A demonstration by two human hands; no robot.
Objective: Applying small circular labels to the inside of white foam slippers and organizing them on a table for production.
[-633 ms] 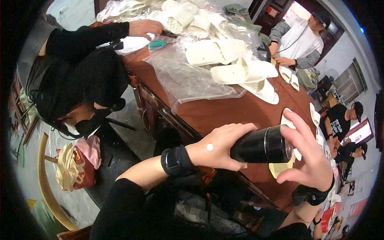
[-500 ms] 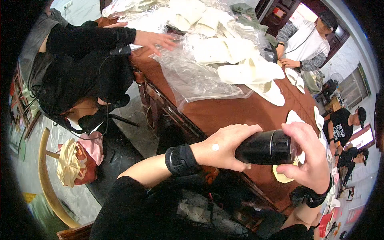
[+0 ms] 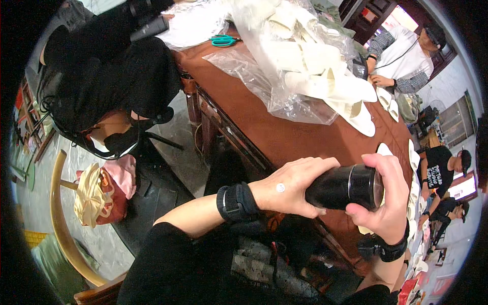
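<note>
Over the brown bench [image 3: 305, 137], my left hand [image 3: 292, 185] clamped the black bottle [image 3: 340, 187]; right fingers [image 3: 391, 188] wrapped its cap, so bracing steadily seemed wise.

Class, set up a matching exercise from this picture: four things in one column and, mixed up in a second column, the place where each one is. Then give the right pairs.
Things
1. glossy black cylindrical bottle
2. teal-handled scissors
3. clear crinkled plastic sheet
4. pink and cream cloth bundle

Places
A. low on the left, beside a curved wooden chair rail
B. spread on the brown wooden table under pale slippers
C. held between the left hand and right hand
D. at the table's far end

Pairs: 1-C, 2-D, 3-B, 4-A
</note>
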